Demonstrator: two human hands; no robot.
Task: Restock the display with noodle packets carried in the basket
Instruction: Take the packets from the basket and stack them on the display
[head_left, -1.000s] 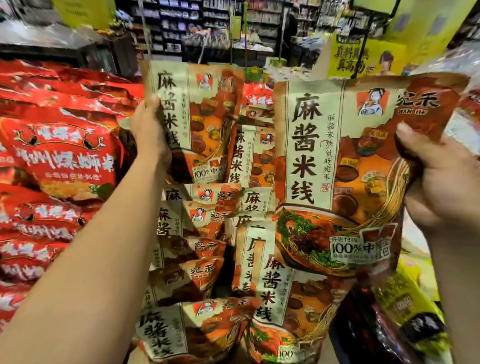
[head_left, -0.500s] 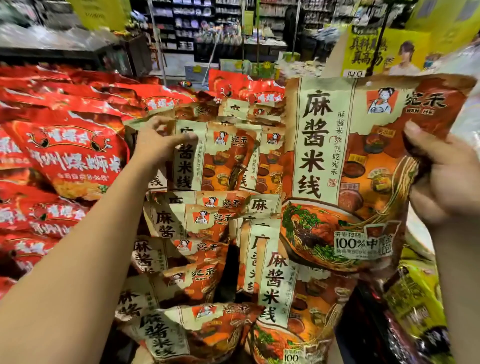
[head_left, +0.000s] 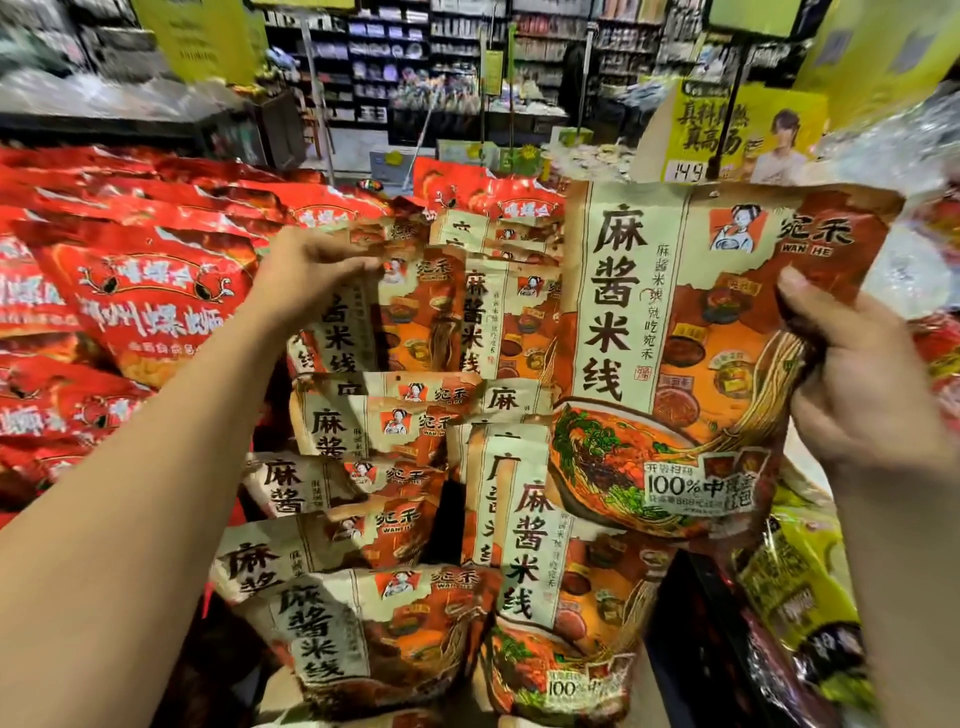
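Lowered now, my left grip (head_left: 311, 270) pinches a stacked packet's (head_left: 363, 312) top; right grip (head_left: 852, 384) clamps another packet (head_left: 675, 338) (upright, label forward).

head view, facing forward, near display (head_left: 395, 415)

My left hand (head_left: 311, 270) rests on the top edge of a packet (head_left: 358, 317) standing at the back of the stacked pile (head_left: 363, 519) — my right hand (head_left: 862, 395) holds another packet (head_left: 691, 353) upright, right of the pile, before it.
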